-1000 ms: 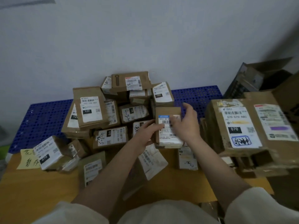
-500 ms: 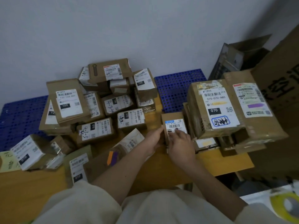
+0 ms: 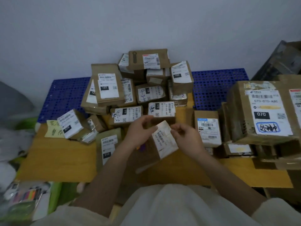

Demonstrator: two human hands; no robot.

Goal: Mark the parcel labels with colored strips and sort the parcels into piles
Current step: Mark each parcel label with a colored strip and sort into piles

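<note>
From the head camera I see a tilted brown cardboard parcel with a white label (image 3: pixel 163 141) at the middle of the yellow wooden surface (image 3: pixel 57 157), between my two hands. Its labelled face turns up and to the right, and its long axis runs from far-left to near-right. My left hand (image 3: pixel 138 132) has its fingers curled at the parcel's far-left corner, touching the label edge. My right hand (image 3: pixel 187 136) pinches the label's right edge between thumb and fingertips. An orange and purple strip (image 3: pixel 141 146) shows on the parcel's side just below my left hand.

Behind it stands a heap of brown labelled boxes (image 3: pixel 146 88) against the wall, partly on a blue perforated plastic mat (image 3: pixel 65 93). To the right sits a small upright box with a blue-topped label (image 3: pixel 207 128), touching a large box marked 070 (image 3: pixel 263 111). At lower left a blurred pack of coloured strips (image 3: pixel 26 195) lies off the surface.
</note>
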